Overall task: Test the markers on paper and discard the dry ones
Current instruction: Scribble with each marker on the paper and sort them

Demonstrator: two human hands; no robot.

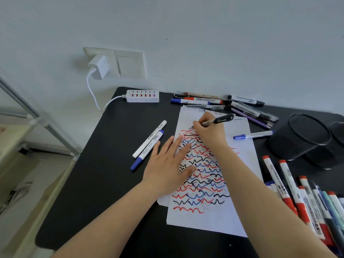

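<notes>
I am watching from far away, and this looks like the testing step. My right hand (208, 133) is holding a black pen (217, 121), with its fingers (198, 125) curled tight around the low end, and the tip is pressing on the paper (214, 218) near the top, at about 12 o'clock on the sheet. My left hand (167, 164) is lying flat, fingers straight and spread, pinning the paper at its 9 o'clock edge. The sheet is lying in the middle of the black desk (111, 183), full of red, blue and black squiggles. I cannot tell if a new line is showing under the tip. Next, I think, I am needing to look for ink, then sort the pen: two markers (149, 142) are lying at 10 o'clock from the left hand.
</notes>
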